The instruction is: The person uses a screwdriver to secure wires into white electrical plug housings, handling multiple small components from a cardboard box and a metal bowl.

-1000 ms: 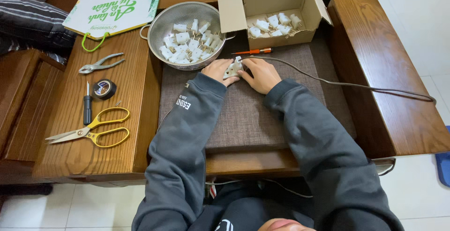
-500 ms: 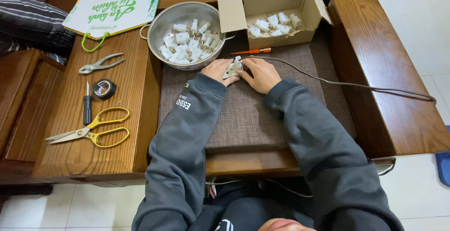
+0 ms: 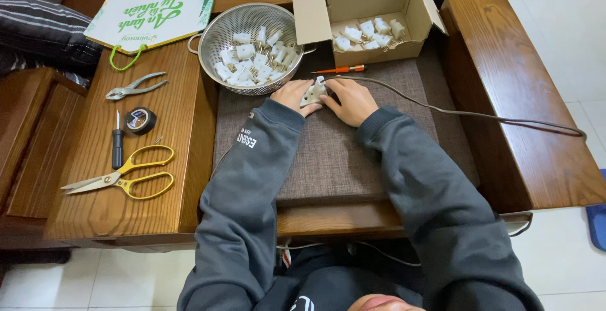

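Observation:
Both of my hands rest on a grey mat and grip one white plug between them. My left hand holds its left side, and my right hand holds its right side. A grey cable runs from the plug to the right, across the wooden table edge. Just beyond my fingers lies an orange-handled screwdriver.
A metal colander of white plugs and an open cardboard box with more plugs stand at the back. On the left wood surface lie pliers, black tape, a small black screwdriver, yellow scissors and a printed bag.

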